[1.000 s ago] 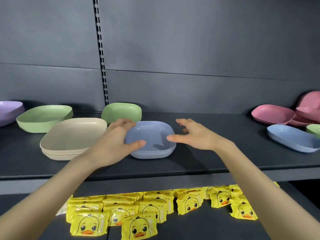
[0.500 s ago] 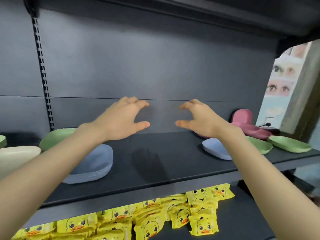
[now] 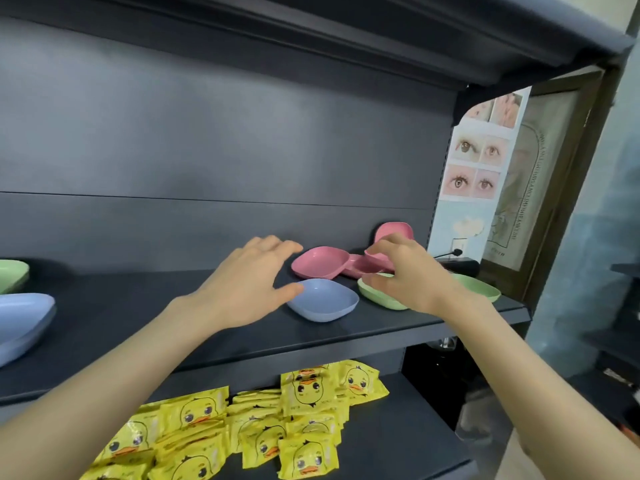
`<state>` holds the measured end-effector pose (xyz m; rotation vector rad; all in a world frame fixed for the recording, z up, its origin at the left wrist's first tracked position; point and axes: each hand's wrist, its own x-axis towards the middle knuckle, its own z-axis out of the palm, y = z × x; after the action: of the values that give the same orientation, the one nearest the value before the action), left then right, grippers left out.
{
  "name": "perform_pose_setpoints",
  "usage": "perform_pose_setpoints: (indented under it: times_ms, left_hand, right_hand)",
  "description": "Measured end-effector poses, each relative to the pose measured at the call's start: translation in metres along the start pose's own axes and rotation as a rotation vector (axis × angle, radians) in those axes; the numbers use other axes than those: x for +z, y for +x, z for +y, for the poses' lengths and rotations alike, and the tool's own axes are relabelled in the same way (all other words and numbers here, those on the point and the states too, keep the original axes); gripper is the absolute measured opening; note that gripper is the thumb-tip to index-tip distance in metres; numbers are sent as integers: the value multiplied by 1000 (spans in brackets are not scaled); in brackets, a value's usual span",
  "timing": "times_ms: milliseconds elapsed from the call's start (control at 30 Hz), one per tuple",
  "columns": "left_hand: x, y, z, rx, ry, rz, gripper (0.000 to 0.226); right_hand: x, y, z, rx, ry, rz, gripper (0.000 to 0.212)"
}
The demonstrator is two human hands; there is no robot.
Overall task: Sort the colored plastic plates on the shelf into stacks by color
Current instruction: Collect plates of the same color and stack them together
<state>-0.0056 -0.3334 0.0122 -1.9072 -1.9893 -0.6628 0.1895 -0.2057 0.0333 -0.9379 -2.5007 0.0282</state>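
Observation:
A single blue plate (image 3: 325, 300) lies on the dark shelf (image 3: 138, 317) toward its right end. Behind it sit pink plates (image 3: 320, 261), one more pink plate (image 3: 393, 230) leaning on the back wall, and green plates (image 3: 379, 298) to the right. My left hand (image 3: 247, 289) hovers with spread fingers just left of the blue plate, thumb near its rim. Over the green and pink plates my right hand (image 3: 403, 275) hangs with fingers loosely bent, holding nothing. A blue stack (image 3: 20, 323) and a green plate (image 3: 12, 277) show at the far left edge.
Several yellow duck-print packets (image 3: 277, 420) cover the lower shelf. An upper shelf (image 3: 381, 39) overhangs. A poster with eye photos (image 3: 479, 157) and a framed panel stand right of the shelf end. A dark device (image 3: 457, 265) sits behind the green plates.
The view has swung right, away from the blue stack. Both hands have moved right and down toward the single blue plate and the pink and green plates.

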Motion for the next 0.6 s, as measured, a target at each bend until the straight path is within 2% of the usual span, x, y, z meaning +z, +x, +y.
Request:
perform_pose_setpoints:
  times_ms: [267, 600]
  left_hand:
    - [49, 72, 28, 31, 10, -51, 56]
    - [124, 173, -12, -67, -13, -82, 61]
  right_hand:
    - [7, 26, 78, 29, 27, -8, 48]
    - [56, 131, 161, -15, 53, -77, 49]
